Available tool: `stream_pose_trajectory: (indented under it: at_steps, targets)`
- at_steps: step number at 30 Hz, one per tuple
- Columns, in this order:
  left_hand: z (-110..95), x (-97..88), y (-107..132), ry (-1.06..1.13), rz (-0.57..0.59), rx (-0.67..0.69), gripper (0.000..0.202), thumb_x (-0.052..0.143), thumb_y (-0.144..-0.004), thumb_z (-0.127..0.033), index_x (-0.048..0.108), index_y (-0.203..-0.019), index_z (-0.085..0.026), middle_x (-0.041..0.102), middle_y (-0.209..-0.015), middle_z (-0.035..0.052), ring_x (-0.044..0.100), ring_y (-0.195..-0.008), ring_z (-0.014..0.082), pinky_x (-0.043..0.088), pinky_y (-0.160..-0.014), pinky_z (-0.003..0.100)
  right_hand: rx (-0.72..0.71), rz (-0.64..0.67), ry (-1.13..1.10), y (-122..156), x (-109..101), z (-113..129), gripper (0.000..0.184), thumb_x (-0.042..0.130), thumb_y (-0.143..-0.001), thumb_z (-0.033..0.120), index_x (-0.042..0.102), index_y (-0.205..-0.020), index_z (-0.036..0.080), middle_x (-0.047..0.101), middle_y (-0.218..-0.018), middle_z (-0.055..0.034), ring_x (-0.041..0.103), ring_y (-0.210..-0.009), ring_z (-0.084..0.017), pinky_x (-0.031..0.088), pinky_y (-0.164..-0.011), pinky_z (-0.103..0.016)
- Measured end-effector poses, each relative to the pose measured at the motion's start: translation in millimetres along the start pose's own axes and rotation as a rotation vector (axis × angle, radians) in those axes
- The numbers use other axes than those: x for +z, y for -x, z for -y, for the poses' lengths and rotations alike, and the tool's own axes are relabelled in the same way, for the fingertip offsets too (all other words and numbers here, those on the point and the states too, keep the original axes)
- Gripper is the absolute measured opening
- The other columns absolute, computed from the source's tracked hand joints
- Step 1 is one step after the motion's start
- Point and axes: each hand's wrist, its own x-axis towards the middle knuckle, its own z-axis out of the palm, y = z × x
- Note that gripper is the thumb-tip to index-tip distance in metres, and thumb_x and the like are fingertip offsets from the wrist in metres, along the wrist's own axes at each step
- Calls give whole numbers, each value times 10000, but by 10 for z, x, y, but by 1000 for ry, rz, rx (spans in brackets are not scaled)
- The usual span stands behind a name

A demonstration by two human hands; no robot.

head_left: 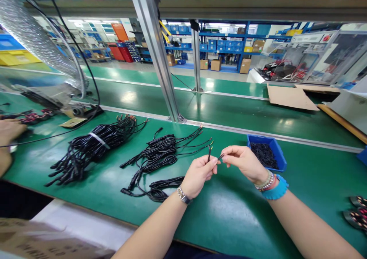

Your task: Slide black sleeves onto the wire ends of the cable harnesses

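Note:
My left hand (197, 177) is closed on a black cable (209, 152), whose end with thin coloured wires sticks up above the fingers. Close beside it, my right hand (243, 161) pinches a thin dark piece (220, 157) that reaches to the left fingertips; whether it is a wire end or a loose sleeve I cannot tell. Left of my hands lies a loose pile of black cables (160, 150), and nearer me a coiled cable (168, 182) runs up to my left hand. Behind my right wrist stands a blue bin (279, 152) full of small black pieces (262, 154).
A tied cable bundle (94, 144) lies farther left on the green bench (229, 220). Another person's hand (11, 131) is at the far left edge. A metal post (160, 60) rises behind the cables. Flat cardboard (291, 96) lies at the back right.

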Motion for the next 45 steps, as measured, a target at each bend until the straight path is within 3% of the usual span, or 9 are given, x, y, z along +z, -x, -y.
stream_pose_trajectory:
  at_steps: [6, 11, 17, 24, 28, 33, 38, 41, 45]
  targets:
    - [11, 24, 9, -45, -30, 80, 315, 488, -792, -443, 542, -727, -139, 441, -615, -23, 286, -459, 41, 194, -408, 180, 21, 47, 68, 15, 31, -27, 176, 626, -698, 293, 638, -794, 147, 606, -730, -20, 487, -557, -84, 411, -526, -231]
    - [-2, 15, -21, -102, -156, 277, 276, 488, -800, -413, 544, -726, -154, 519, -732, 7, 472, -651, 90, 386, -625, 210, -65, 27, 259, 28, 150, -52, 198, 568, -751, 325, 661, -770, 151, 579, -704, -25, 481, -534, -93, 410, -494, -238]
    - [-9, -4, -21, 100, 41, 70, 326, 470, -796, -456, 511, -701, -147, 472, -634, -5, 433, -503, 79, 366, -458, 206, -13, -128, 138, -42, 134, -15, 276, 584, -734, 349, 602, -916, 143, 568, -642, -9, 487, -535, -104, 409, -474, -233]
    - [34, 103, -10, 1, -170, 329, 243, 454, -834, -363, 577, -802, -156, 495, -1113, 63, 463, -1050, 177, 388, -895, 299, -36, 101, 328, 71, 302, -59, 157, 549, -754, 267, 642, -750, 140, 574, -705, -23, 479, -552, -92, 401, -483, -210]
    - [-96, 150, 79, -276, -191, 433, 259, 429, -847, -336, 592, -962, -171, 457, -1198, 89, 436, -1116, 202, 379, -932, 329, -120, 105, 318, 28, 373, 47, 186, 519, -776, 243, 640, -689, 132, 574, -664, -27, 494, -559, -101, 428, -513, -219]
    - [-462, -330, 201, -812, -112, 517, 379, 510, -810, -294, 476, -1178, -208, 573, -1080, 71, 516, -1000, 184, 399, -904, 341, -160, -38, 329, -341, 105, 622, 231, 612, -736, 350, 639, -736, 121, 619, -597, -34, 559, -517, -113, 472, -529, -235]
    - [-324, -1123, 171, -1585, -412, 303, 271, 540, -771, -204, 572, -1030, -132, 569, -1001, 128, 494, -939, 262, 395, -845, 430, -257, -163, 296, -1107, -85, 1020, 207, 664, -698, 279, 608, -645, 86, 602, -547, -45, 580, -479, -117, 493, -479, -229]
    - [-134, -1322, 191, -1654, -421, 245, 233, 471, -805, -173, 576, -1011, -151, 546, -990, 113, 498, -894, 236, 420, -790, 387, -347, -255, 105, -1588, -283, 1148, 140, 630, -722, 158, 559, -623, 89, 561, -514, -11, 572, -466, -101, 499, -470, -217]
    - [-106, -1320, 394, -1509, -255, 254, 196, 399, -842, -180, 595, -845, -182, 542, -873, 61, 509, -812, 176, 424, -726, 302, -396, -470, -151, -2080, -775, 1118, 160, 532, -800, 115, 485, -649, 129, 518, -522, 35, 570, -502, -67, 511, -519, -183]
